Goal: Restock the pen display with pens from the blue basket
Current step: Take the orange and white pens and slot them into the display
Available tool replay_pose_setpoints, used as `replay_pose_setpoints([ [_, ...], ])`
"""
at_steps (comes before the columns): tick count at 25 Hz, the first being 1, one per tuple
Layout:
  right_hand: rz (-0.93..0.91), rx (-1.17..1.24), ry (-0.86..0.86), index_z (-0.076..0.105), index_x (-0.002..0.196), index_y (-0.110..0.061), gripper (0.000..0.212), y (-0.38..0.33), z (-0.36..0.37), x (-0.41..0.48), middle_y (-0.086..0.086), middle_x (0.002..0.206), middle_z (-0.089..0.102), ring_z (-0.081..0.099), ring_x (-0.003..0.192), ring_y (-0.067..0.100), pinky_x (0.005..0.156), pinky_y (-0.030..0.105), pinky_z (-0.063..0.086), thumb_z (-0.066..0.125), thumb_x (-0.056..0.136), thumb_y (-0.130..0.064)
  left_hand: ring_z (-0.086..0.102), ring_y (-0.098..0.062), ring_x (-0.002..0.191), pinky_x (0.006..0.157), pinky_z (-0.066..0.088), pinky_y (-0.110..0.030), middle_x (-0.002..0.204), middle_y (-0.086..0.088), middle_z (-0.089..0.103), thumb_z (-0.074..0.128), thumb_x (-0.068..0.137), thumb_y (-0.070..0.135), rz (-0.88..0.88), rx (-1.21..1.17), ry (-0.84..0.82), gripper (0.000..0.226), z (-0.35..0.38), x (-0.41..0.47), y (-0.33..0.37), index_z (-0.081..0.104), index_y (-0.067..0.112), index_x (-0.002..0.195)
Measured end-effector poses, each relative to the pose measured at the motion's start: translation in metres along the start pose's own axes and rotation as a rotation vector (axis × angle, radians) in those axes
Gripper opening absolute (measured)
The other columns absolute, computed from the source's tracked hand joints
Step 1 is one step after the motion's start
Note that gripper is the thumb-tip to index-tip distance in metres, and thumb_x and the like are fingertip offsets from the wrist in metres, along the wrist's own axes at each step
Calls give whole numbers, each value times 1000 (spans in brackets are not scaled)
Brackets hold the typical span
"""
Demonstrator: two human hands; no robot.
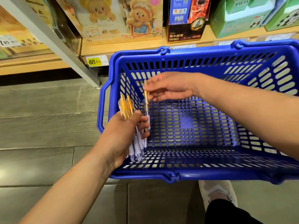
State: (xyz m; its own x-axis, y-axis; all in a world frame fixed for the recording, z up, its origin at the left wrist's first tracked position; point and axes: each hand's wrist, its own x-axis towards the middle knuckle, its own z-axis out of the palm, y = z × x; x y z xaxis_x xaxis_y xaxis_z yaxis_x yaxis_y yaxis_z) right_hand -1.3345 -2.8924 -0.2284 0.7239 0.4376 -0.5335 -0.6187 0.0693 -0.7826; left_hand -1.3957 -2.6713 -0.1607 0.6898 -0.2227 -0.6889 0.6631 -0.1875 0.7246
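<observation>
Slotted plastic basket (202, 175) — slim pens (137, 143)

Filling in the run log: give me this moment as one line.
stage: collecting pens | left hand: grips pen bundle | right hand: pinches single pen | blue basket: no loose pens visible

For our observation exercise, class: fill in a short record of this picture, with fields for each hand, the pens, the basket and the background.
left hand: grips a bundle of pens
right hand: pinches a single pen beside the bundle
blue basket: below both hands, no loose pens visible inside
background: shelf of boxes, yellow price tag
</observation>
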Motion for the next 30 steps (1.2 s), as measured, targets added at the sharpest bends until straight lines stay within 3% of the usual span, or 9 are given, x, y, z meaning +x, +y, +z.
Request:
replay_pose_setpoints([
  [8,-32,-111,-34,70,96,-14,4,-15,20,-8,3,87,73,70,82,12,81,24,59,68,94,-17,74,-17,64,53,60,-28,89,-12,79,54,106,27,-39,-1,-38,23,0,-3,1,67,9,109],
  [11,-3,-109,-138,70,96,-12,8,-8,31,-2,5,91,76,73,87,14,76,21,59,72,88,-16,77,-20,70,59,62,-31,87,-9,80,59,103,25,-85,-133,-82,21,-2,-4,3,66,7,112],
  [15,-18,278,-243,70,106,-8,24,8,28,7,8,102,76,74,92,14,78,22,60,67,88,-25,56,-13,54,52,55,-26,67,-3,58,65,99,21,-27,-151,-173,13,-7,-8,8,62,10,93],
  [17,28,120,-36,70,113,-10,28,30,24,26,8,109,75,73,96,18,85,27,60,66,92,-27,49,-12,53,49,50,-25,66,-2,51,65,98,15,-4,-160,-213,11,-11,-11,9,59,11,89],
  [19,143,-467,261,66,125,-13,30,61,25,48,7,116,72,70,104,21,92,29,55,64,97,-24,48,-12,53,49,49,-25,66,-2,51,63,99,14,-20,-154,-209,15,-14,-13,9,57,11,85],
  [22,240,-942,368,61,132,-15,35,102,37,67,5,124,65,62,107,20,85,24,46,63,98,-23,48,-14,54,51,50,-26,67,-3,53,61,100,14,-21,-154,-197,17,-17,-14,9,57,10,84],
  [24,201,-866,379,60,128,-10,32,119,42,77,6,121,65,62,108,23,87,25,48,63,98,-21,49,-15,55,51,51,-26,66,-4,53,60,101,14,-17,-153,-190,19,-20,-14,10,57,10,83],
  [27,164,-719,469,59,110,-14,22,123,44,81,-2,98,62,61,86,15,69,19,49,71,93,-19,55,-14,55,54,54,-26,67,-4,58,60,100,13,-4,-150,-168,19,-20,-14,10,61,9,82],
  [30,95,-460,500,61,108,-12,22,113,40,72,2,97,64,65,92,20,76,27,54,73,89,-9,63,-15,59,58,58,-28,71,-5,66,63,99,15,-16,-100,-146,25,-20,-12,8,72,11,75],
])
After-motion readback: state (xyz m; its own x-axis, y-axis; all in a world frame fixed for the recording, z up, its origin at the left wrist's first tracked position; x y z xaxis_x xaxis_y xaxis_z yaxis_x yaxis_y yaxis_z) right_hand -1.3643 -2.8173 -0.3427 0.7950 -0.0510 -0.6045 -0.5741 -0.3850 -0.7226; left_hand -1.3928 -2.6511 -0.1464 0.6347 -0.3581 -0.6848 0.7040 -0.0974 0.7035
